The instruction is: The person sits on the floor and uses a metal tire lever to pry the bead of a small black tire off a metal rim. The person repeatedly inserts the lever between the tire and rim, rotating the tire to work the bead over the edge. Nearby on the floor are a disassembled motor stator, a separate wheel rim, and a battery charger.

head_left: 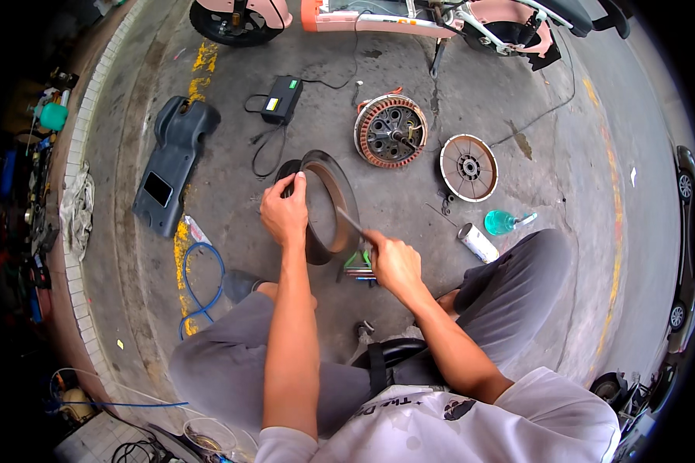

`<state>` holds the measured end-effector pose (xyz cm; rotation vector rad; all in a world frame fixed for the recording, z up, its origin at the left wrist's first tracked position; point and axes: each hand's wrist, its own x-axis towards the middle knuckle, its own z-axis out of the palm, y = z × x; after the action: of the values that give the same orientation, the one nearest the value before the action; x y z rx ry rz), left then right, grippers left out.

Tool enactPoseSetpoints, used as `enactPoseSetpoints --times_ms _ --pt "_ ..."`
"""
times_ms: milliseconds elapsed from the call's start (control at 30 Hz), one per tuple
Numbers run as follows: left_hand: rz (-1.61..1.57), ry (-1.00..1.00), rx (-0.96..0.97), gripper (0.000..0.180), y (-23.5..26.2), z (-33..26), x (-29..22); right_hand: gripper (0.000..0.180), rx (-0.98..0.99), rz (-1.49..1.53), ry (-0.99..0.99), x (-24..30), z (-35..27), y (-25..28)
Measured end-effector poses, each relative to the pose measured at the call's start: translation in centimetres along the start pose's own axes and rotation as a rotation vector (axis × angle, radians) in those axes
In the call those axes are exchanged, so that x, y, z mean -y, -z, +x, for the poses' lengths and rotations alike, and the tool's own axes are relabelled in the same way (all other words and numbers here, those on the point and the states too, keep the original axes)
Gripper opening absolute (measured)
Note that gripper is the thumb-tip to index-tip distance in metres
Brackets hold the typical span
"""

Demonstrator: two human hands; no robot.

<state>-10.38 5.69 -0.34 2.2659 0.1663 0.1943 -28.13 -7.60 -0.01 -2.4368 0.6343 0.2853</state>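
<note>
A black ring-shaped motor housing (346, 184) with a brownish inner wall stands on edge between my hands. My left hand (284, 210) pinches its upper left rim, thumb and fingers closed on it. My right hand (396, 266) is wrapped round a thin, flat metal tool (350, 221), whose exact kind I cannot make out. The tool's tip reaches the inner wall at the ring's right side. Beyond, a copper-wound motor stator (394, 131) lies on the ground, with a round ribbed motor cover (469, 167) to its right.
Near my right knee are a spray can (478, 243) and a teal bottle (500, 222). Ahead lie a black charger (283, 99) and its cables. A dark plastic cover (176, 166) and blue hose (222, 270) lie left. A pink electric bike (386, 23) stands at the far side.
</note>
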Motion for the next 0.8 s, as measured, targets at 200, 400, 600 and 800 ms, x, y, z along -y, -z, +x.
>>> enactPoseSetpoints --times_ms 200,400,600,800 --pt "0.032 -0.011 0.078 0.038 -0.7 -1.1 -2.1 0.048 0.026 -0.050 0.009 -2.4 5.6 -4.7" --pt "0.091 0.008 0.056 0.038 -0.5 -0.2 -1.9 0.042 -0.110 0.004 0.024 0.6 0.7 -0.3" --pt "0.104 -0.018 0.141 0.040 -1.3 -1.2 -3.9 0.041 -0.067 -0.005 0.054 -3.8 6.5 -6.1" --pt "0.180 -0.038 0.120 0.042 -1.1 -0.6 -3.6 0.056 -0.227 0.013 0.085 0.9 6.3 -4.1"
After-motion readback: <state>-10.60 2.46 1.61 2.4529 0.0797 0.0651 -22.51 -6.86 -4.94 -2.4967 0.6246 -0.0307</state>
